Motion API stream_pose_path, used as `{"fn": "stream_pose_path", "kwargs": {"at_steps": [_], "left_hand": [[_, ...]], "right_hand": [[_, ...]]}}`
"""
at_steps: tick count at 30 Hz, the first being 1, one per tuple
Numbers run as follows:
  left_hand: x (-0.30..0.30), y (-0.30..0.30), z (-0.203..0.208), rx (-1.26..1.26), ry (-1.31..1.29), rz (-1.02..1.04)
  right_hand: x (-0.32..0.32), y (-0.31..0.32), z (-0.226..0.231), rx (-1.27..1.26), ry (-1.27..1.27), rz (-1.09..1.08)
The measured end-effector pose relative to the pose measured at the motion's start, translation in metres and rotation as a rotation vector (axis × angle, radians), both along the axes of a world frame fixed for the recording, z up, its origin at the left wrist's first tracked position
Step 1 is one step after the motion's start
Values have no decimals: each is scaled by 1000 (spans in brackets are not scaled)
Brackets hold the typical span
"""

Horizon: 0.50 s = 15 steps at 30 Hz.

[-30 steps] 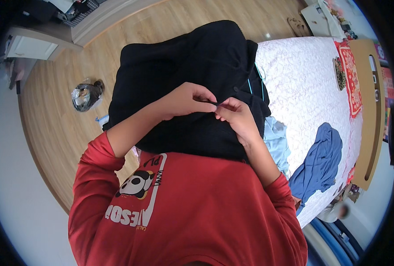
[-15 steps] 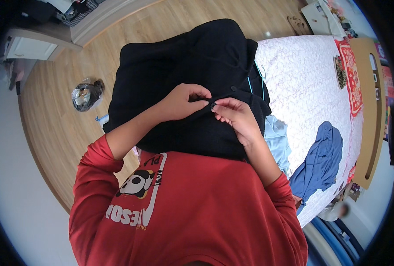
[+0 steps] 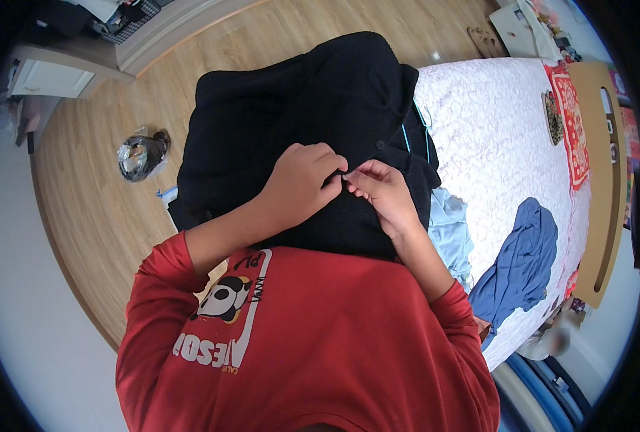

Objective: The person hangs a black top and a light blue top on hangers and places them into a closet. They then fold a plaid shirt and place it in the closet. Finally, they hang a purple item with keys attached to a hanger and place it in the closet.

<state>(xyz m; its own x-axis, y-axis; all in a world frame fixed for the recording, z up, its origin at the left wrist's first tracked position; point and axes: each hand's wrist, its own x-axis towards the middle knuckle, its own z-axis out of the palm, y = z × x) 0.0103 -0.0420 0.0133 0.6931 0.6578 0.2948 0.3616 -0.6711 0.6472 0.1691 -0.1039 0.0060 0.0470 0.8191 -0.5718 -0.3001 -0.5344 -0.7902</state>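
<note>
While the edge of the black garment is pinched by the right hand, the left hand is curled just beside; its grip cannot be told. The edge could be lost if the pinch loosened. The garment is spread beneath and beyond both hands, beside a bed.

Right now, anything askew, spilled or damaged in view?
No spill or damage visible. Only untidiness: the dark blue garment lies crumpled on the bed, and the light blue cloth sits bunched beside the black garment, neither folded flat. Nothing looks odd where the right hand pinches the black garment.
</note>
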Motion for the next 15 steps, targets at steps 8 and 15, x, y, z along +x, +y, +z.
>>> {"fn": "stream_pose_path", "kwargs": {"at_steps": [8, 15], "left_hand": [[-3, -8, -6, -80, -38, 68], [1, -14, -13, -139, -118, 95]], "right_hand": [[-1, 0, -1, 13, 19, -1], [-2, -3, -8, 57, 21, -37]]}}
